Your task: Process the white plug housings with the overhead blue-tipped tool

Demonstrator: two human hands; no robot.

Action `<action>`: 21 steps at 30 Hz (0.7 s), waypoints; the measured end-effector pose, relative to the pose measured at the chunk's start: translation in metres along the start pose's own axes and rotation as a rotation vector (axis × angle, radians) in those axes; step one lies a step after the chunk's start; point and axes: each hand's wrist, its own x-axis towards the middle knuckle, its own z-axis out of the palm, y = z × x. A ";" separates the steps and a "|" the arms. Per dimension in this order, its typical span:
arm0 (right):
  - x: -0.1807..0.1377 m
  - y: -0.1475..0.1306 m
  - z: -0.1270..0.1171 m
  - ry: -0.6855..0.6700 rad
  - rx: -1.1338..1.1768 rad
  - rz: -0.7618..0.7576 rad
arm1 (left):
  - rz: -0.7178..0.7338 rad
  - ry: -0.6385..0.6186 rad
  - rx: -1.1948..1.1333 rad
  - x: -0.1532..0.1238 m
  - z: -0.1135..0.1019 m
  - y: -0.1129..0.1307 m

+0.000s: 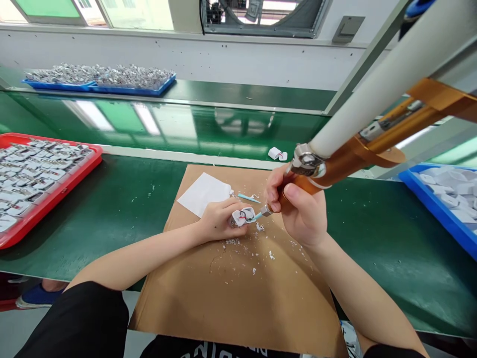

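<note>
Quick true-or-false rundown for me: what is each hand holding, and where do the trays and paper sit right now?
1. The left hand holds a small white part over the cardboard sheet. True.
2. The right hand grips blue scissors. False: it grips an orange-gold tool, whose tip meets the small white part.
3. The red tray sits on the person's left. True.
4. The blue tray on the right holds dark screws. False: it holds white parts.
5. The white paper lies on the far shelf. False: it lies on the cardboard sheet, beside the left hand.
</note>
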 end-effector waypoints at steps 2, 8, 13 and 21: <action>0.000 0.000 0.000 0.007 0.000 0.001 | -0.017 -0.009 -0.004 0.000 0.000 0.001; 0.002 0.001 -0.001 0.007 0.008 0.005 | -0.054 -0.032 -0.010 0.002 -0.001 0.003; 0.003 0.002 -0.005 -0.006 -0.006 0.013 | -0.110 -0.037 0.013 0.002 -0.001 0.003; 0.004 0.005 -0.008 0.045 -0.016 0.067 | -0.187 -0.045 0.041 0.005 -0.005 -0.002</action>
